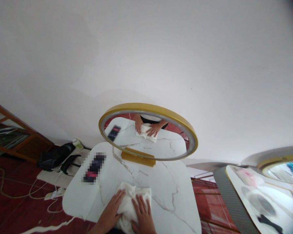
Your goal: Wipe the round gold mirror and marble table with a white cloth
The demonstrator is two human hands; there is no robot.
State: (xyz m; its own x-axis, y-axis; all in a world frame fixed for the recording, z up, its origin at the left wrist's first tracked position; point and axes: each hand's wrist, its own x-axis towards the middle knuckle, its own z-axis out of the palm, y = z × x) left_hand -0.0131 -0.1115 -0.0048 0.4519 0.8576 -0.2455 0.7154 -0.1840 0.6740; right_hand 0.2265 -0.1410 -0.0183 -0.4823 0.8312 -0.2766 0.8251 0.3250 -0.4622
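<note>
A crumpled white cloth (128,208) lies at the near edge of a white marble-patterned table (171,191). My left hand (111,209) rests on the cloth's left side, its fingers stretched forward. On the right side, my right hand (143,213) lies flat on the cloth with its fingers spread. Behind them stands an oval mirror (148,107) with a gold frame on a gold base (138,158); it reflects both hands and the cloth.
A blurred-out dark object (94,169) lies on the table's left side. Black bags (56,156), a bottle (77,144) and a power strip (55,194) are at left. Another table (249,195) with a mirror and a black item (270,223) stands at right.
</note>
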